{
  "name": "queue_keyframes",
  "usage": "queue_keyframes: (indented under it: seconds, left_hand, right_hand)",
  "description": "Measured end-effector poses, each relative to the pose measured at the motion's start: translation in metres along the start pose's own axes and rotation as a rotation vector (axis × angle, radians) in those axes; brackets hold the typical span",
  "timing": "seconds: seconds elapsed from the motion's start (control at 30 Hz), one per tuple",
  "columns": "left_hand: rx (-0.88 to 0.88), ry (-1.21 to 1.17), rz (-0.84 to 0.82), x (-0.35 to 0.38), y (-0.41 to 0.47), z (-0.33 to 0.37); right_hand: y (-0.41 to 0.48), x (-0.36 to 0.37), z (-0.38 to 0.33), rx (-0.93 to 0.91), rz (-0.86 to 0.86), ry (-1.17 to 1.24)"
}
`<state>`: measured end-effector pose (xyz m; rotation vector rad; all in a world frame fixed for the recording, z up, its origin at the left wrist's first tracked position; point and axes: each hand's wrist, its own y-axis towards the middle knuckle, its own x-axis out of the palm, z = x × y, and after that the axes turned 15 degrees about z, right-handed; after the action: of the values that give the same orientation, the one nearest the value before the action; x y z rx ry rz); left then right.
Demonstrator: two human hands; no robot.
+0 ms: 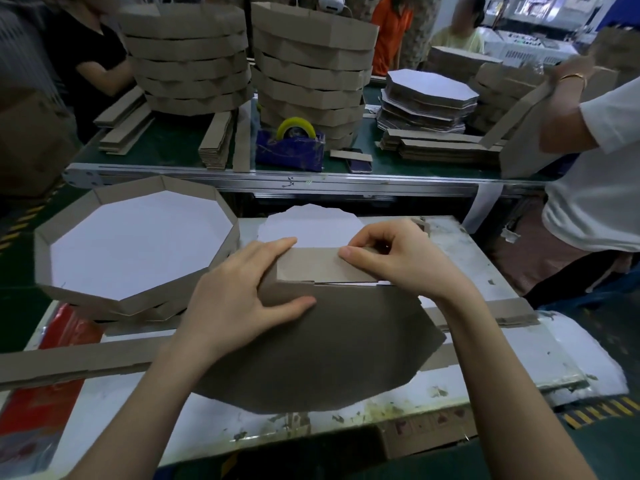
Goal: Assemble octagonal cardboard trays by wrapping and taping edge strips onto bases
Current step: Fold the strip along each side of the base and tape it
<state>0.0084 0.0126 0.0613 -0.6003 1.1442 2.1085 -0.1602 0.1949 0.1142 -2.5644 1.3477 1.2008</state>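
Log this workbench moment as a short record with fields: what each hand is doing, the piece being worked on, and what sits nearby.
Workpiece: base, brown side to the camera, with edge strip along its far edge
Left hand: fingers straight, pressing on edge strip and base
Right hand: pinching the edge strip
Finished tray: left of the hands, white inside
Tape dispenser: beyond the hands, in front of stacked trays
Loose strips: lying near left
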Motion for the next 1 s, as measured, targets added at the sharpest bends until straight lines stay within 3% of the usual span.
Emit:
queue_keyframes:
  seconds: [0.8,1.0]
  left_hand:
    - [0.183,0.026,-0.032,-0.005,0.002,0.025]
    - [0.131,0.003,-0.022,-0.004,0.001,0.025]
  right_hand:
    - [-0.01,0.005,-0.009,0.032,-0.1,0.063]
    - [-0.009,-0.003,0.004,0.162,-0.086,0.066]
